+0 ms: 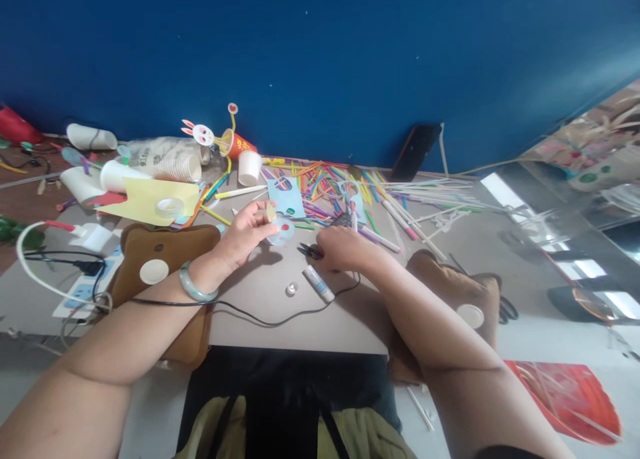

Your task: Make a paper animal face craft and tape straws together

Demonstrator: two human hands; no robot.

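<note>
Between thumb and fingers of my left hand (245, 234) is a small pale-yellow paper piece (271, 212). A light-blue paper disc (284, 230) with a red spot is right at those fingertips; whether it is pinched too is unclear. My right hand (341, 247) is closed, low over the table. Dark pointed tips (311, 250) of a tool stick out at its left side; the rest is hidden. Just below lie a glue stick (319, 284) and its small cap (292, 289). A light-blue sheet (286, 197) with cut-out holes lies beyond my hands.
A black cord (270, 324) crosses the table in front. Coloured sticks (325, 186) and markers (397, 219) are spread along the wall. Paper cups (177, 167), a yellow sheet (150, 196) and a rabbit-decorated cup (235, 142) stand left. Brown cushions (165, 252) lie under my forearms.
</note>
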